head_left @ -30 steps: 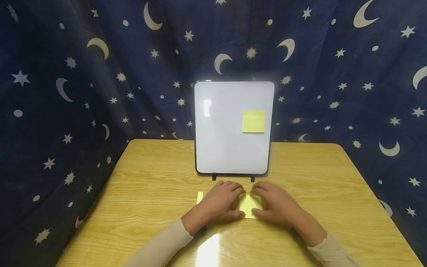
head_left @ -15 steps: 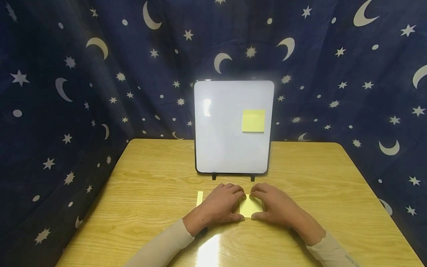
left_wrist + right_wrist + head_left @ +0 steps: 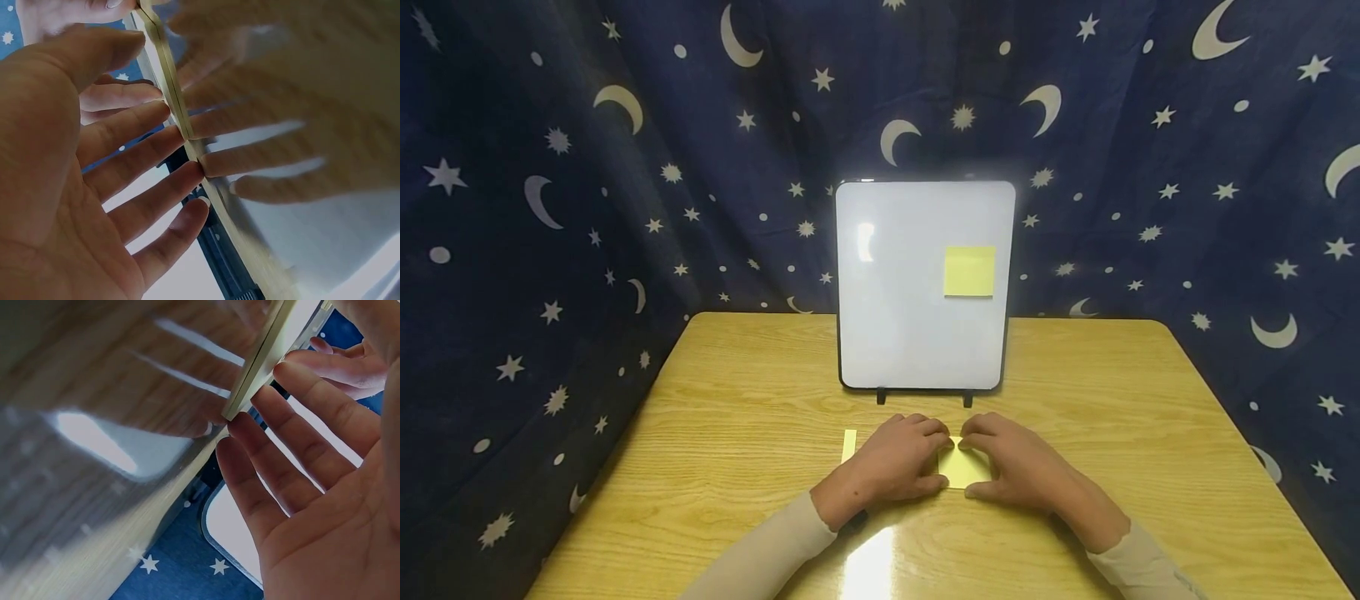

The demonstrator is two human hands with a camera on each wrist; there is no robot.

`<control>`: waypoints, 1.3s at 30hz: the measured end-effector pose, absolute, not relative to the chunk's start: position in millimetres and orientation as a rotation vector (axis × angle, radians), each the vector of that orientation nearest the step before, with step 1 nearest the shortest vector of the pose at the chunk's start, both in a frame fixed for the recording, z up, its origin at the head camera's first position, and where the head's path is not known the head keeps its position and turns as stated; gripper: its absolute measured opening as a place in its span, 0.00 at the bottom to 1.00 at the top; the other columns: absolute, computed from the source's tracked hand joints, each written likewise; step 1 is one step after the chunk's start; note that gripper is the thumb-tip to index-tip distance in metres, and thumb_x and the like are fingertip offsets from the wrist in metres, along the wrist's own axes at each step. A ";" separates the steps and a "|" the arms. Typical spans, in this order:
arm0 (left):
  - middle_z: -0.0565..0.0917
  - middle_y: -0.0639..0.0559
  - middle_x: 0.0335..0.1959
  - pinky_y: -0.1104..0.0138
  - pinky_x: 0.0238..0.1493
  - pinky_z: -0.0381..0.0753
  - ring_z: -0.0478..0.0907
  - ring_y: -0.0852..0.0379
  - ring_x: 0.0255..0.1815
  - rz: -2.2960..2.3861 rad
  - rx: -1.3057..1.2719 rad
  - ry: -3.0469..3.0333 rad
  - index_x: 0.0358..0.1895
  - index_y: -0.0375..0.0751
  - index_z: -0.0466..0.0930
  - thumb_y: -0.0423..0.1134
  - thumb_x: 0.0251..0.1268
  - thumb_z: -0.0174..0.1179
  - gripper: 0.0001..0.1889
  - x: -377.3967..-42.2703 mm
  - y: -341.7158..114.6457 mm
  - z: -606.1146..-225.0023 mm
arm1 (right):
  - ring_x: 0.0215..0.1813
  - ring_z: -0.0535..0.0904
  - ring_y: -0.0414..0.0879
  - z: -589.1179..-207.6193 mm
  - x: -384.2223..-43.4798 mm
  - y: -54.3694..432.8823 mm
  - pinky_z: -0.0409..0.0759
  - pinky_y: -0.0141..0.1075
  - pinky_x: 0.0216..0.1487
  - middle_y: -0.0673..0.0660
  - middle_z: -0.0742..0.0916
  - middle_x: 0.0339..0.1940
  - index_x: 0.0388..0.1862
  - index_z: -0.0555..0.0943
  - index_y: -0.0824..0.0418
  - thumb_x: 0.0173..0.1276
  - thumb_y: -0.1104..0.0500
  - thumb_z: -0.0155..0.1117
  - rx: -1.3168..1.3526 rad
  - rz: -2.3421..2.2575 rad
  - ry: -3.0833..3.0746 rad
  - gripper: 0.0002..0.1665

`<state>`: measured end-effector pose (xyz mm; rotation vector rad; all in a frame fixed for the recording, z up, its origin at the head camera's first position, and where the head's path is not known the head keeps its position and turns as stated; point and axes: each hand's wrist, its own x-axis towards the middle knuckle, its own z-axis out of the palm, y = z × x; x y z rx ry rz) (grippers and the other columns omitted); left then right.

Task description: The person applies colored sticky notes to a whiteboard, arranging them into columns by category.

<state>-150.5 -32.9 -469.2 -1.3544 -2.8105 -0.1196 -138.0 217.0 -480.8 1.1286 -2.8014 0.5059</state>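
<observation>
A yellow sticky note pad (image 3: 962, 468) lies flat on the table between my two hands. My left hand (image 3: 898, 458) is at its left side; in the left wrist view the fairly straight fingertips (image 3: 164, 111) meet the edge of the thin pad (image 3: 170, 75). From the right, my right hand (image 3: 1018, 462) reaches in, its fingertips (image 3: 240, 428) against the pad's edge (image 3: 256, 362). Both thumbs lie by the pad's near corners. Another yellow piece (image 3: 849, 444) shows left of my left hand, the rest of it hidden behind the hand.
Behind the hands a whiteboard (image 3: 917, 333) stands upright on small black feet (image 3: 882, 396). One yellow sticky note (image 3: 969, 272) is on its right half. The wooden table (image 3: 737, 383) is backed by a dark blue curtain (image 3: 775, 108) with moons and stars.
Both hands have shifted very slightly toward me around the pad. The right thumb has slid from over the pad to near its front edge. The whiteboard and its note stay put.
</observation>
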 end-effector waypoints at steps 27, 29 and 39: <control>0.84 0.58 0.62 0.62 0.61 0.79 0.80 0.56 0.63 -0.131 -1.355 -2.768 0.60 0.51 0.85 0.69 0.63 0.70 0.31 -148.8 -29.9 -470.6 | 0.60 0.80 0.45 -482.6 -138.6 217.4 0.83 0.45 0.61 0.50 0.84 0.57 0.52 0.89 0.58 0.54 0.42 0.85 1.124 0.514 -2.795 0.32; 0.84 0.58 0.62 0.62 0.61 0.79 0.80 0.56 0.63 -0.124 -1.355 -2.765 0.60 0.51 0.85 0.68 0.63 0.70 0.31 -149.1 -30.0 -470.4 | 0.60 0.80 0.45 -482.3 -138.7 217.3 0.83 0.45 0.61 0.50 0.84 0.57 0.51 0.89 0.58 0.54 0.43 0.85 1.135 0.517 -2.779 0.31; 0.84 0.57 0.64 0.60 0.62 0.81 0.80 0.55 0.66 -0.135 -1.363 -2.775 0.61 0.51 0.85 0.61 0.72 0.66 0.23 -150.3 -31.8 -468.8 | 0.61 0.81 0.49 -480.7 -136.8 213.9 0.82 0.48 0.63 0.53 0.84 0.59 0.51 0.88 0.59 0.56 0.45 0.84 1.162 0.509 -2.764 0.29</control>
